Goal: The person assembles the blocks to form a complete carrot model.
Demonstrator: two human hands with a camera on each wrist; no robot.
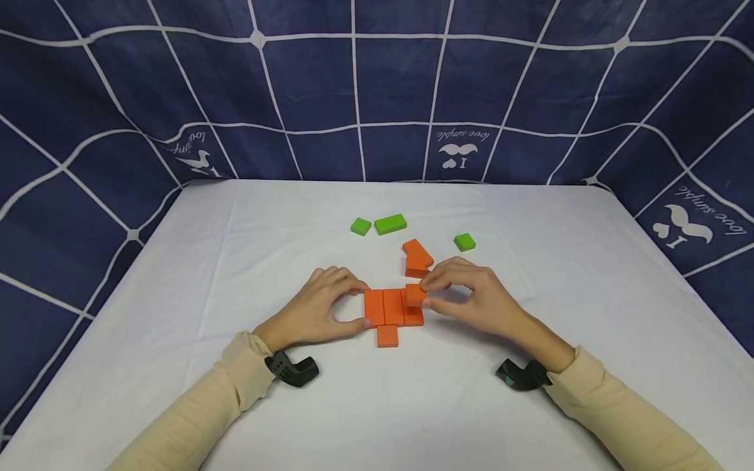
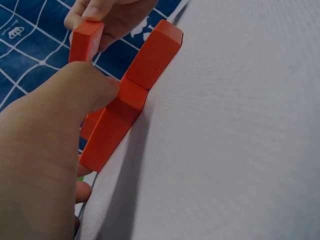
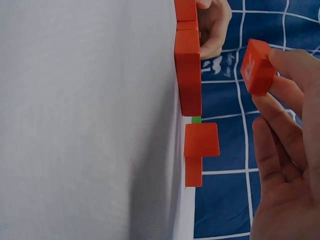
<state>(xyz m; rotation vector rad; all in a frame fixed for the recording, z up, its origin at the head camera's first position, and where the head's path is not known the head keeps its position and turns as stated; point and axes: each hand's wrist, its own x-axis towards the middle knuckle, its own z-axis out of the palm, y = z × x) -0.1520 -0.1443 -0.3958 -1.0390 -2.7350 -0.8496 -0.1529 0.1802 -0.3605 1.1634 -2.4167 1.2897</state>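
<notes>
Head view, orange blocks (image 1: pixel 393 306), white tablecloth (image 1: pixel 389 405), gridded navy backdrop (image 1: pixel 394 82)

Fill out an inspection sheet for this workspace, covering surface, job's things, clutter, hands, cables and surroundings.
Surface: white cloth, faintly creased.
Job's things: row of three orange rectangular blocks; smaller orange block touching its near edge; raised orange block above its right end, whitish mark on one face; more orange pieces beyond, exact shapes unclear.
Clutter: green rectangular block and two small green blocks farther out.
Hands: left hand grips the row's left end; right hand pinches the raised block.
Cables: nothing seen.
Surroundings: navy grid-patterned fabric behind and at both sides.
</notes>
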